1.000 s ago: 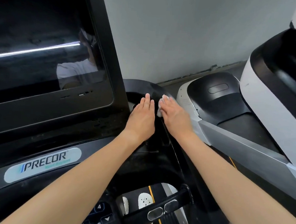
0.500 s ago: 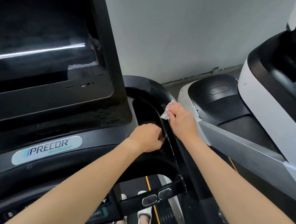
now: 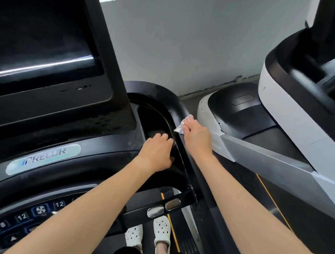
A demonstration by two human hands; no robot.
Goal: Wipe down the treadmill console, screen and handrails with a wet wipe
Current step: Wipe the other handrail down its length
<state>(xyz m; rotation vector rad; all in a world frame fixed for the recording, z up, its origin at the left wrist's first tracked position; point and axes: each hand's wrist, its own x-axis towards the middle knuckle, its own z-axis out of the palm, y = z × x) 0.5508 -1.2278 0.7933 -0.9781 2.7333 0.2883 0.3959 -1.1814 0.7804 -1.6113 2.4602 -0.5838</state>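
Observation:
The black treadmill console (image 3: 103, 142) carries a dark screen (image 3: 40, 40) at upper left and a recessed side tray (image 3: 151, 118) at its right end. The curved right handrail (image 3: 172, 103) runs around that tray. My right hand (image 3: 196, 138) pinches a crumpled white wet wipe (image 3: 180, 127) and presses it on the top of the handrail. My left hand (image 3: 155, 153) sits just left of it, fingers curled over the raised rim between tray and rail, thumb on the inner side.
A second treadmill (image 3: 279, 143), white and grey, stands close on the right with a narrow floor gap. A cross handlebar with metal sensors (image 3: 163, 207) spans below my arms. The keypad (image 3: 20, 216) lies bottom left. My feet in white clogs (image 3: 148, 233) stand on the belt.
My left hand went from lying flat in the tray to curled on its rim. My right hand slid the wipe from the tray edge out onto the handrail.

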